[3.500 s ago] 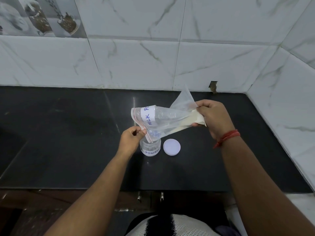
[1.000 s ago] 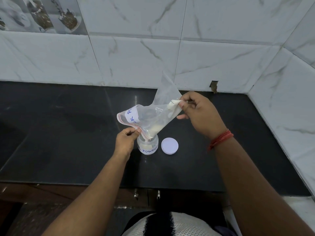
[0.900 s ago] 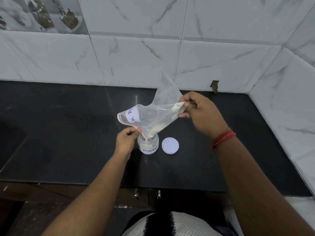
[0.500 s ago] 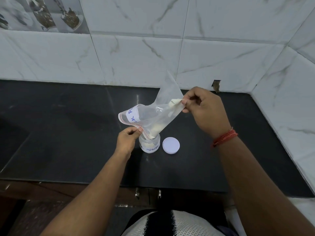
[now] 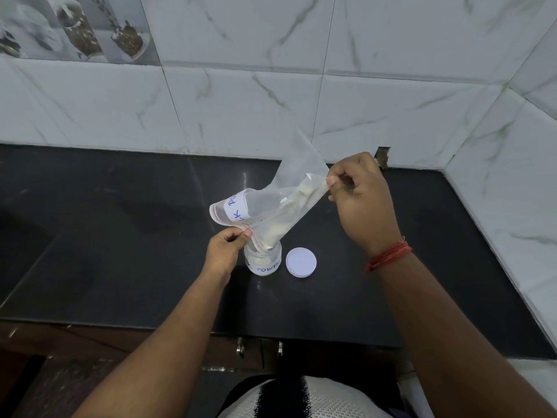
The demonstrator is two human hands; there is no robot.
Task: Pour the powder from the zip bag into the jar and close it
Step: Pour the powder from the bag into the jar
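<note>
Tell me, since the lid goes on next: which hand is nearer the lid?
Left. The left hand pinches the bag beside the jar, near the lid; the right hand is raised farther back.

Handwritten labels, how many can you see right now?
2. One white label is on the zip bag, near its opening, above the left hand. The other label wraps the jar on the black counter. Others may face away.
</note>
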